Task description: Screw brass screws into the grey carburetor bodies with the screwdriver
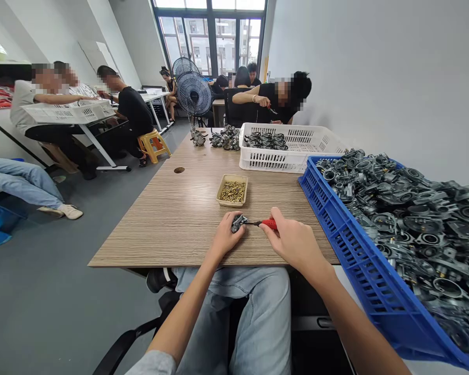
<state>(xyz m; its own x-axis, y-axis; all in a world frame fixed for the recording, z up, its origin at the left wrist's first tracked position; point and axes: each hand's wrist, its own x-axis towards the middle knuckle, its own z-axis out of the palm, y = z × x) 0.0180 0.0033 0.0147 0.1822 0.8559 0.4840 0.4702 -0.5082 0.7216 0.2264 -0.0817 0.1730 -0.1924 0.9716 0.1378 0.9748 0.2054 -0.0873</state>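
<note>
Near the front edge of the wooden table, my left hand [225, 235] is closed around a grey metal carburetor body [238, 223]. My right hand [291, 234] grips the red handle of a screwdriver [269, 224], its dark shaft pointing left. The screwdriver's tip meets the right side of the metal part; the exact contact point is too small to make out. Just beyond my hands sits a small beige tray [220, 197] holding many small brass-coloured pieces [233, 191].
To my right stands a blue crate [347, 255] heaped with metal parts. Behind it is a white crate [273, 160] with more parts. Loose metal assemblies [225, 138] lie at the table's far end, where a co-worker [275, 101] leans over. A fan [194, 94] stands beyond.
</note>
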